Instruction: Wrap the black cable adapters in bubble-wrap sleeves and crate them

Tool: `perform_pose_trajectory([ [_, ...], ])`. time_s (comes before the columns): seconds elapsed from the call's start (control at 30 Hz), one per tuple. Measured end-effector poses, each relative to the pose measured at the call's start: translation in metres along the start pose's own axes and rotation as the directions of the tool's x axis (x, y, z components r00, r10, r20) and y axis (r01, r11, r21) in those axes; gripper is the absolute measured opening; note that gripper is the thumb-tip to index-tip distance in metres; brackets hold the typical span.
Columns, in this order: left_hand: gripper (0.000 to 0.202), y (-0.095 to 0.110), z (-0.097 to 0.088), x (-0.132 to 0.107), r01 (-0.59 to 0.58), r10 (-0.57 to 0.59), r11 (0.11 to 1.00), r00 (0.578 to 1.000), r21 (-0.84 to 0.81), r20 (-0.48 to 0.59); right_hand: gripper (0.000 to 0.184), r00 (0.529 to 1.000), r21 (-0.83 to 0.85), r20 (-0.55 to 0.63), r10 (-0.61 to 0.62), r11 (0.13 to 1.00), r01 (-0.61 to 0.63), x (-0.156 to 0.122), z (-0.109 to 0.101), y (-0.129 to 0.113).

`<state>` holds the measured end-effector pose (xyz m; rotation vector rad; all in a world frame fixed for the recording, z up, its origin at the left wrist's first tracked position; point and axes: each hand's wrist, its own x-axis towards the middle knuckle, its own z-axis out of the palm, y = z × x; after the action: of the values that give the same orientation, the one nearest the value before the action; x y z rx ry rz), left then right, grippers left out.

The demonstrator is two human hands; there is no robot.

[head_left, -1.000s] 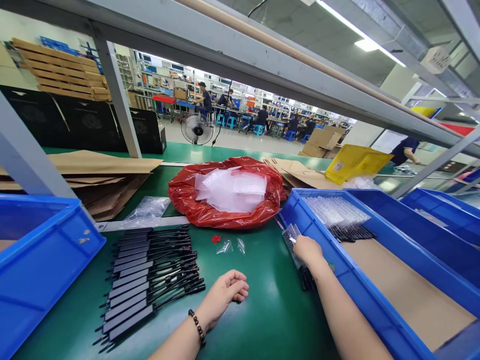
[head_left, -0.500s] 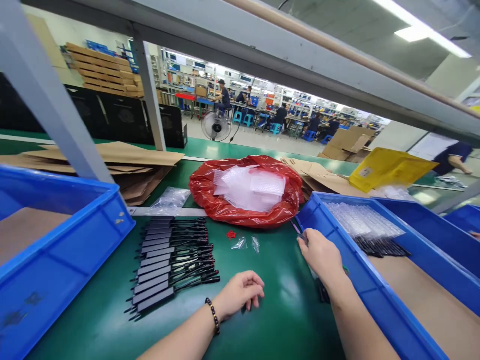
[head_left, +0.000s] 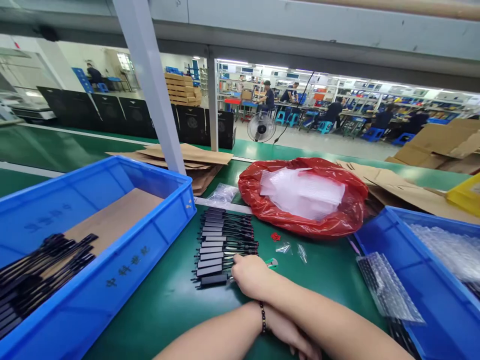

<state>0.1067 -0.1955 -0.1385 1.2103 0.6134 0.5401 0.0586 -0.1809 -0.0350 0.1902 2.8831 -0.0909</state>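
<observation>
My arms are crossed over the green table. My right hand (head_left: 250,275) reaches left across my other arm and rests, fingers closed, on the near end of a row of flat black parts with cables (head_left: 225,240). A small green-and-white tool tip (head_left: 271,262) sticks out of this hand. My left hand (head_left: 290,339), with a bead bracelet at the wrist, lies under the right forearm; its fingers are mostly hidden. A bubble-wrapped bundle (head_left: 388,287) leans against the right blue bin (head_left: 378,252).
A large blue bin (head_left: 127,260) at left holds more black parts (head_left: 37,275) on cardboard. A red bag of bubble wrap (head_left: 303,200) sits behind the row, small clear bags (head_left: 287,247) and a red bit (head_left: 275,236) before it. Cardboard sheets (head_left: 187,155) and a frame post (head_left: 157,100) stand behind.
My head has turned left. My right hand left the bubble-wrapped bundle by the right bin and crossed over my left arm to the row of black parts. The left hand stayed low.
</observation>
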Motion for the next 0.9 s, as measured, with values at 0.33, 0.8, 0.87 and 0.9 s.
perform_pose_trajectory([
  [0.33,0.041,0.04,-0.003,-0.015,-0.32,0.137,0.914,0.823,-0.25,-0.551,0.021,0.816,0.789,-0.224,0.533,0.591,-0.169,-0.12,-0.003,0.086],
  [0.8,0.041,0.05,-0.015,-0.014,-0.561,0.028,0.783,0.463,-0.269,-0.886,0.016,0.825,0.838,-0.113,0.553,0.5,-0.22,-0.13,0.058,0.078],
  [0.87,0.044,0.052,-0.013,-0.015,-0.567,-0.043,0.733,0.513,-0.376,-0.857,0.018,0.827,0.798,-0.166,0.538,0.566,-0.208,-0.133,0.056,0.075],
  [0.9,0.045,0.053,-0.012,-0.015,-0.559,-0.081,0.707,0.546,-0.434,-0.834,0.018,0.813,0.779,-0.199,0.548,0.592,-0.208,-0.135,0.054,0.075],
])
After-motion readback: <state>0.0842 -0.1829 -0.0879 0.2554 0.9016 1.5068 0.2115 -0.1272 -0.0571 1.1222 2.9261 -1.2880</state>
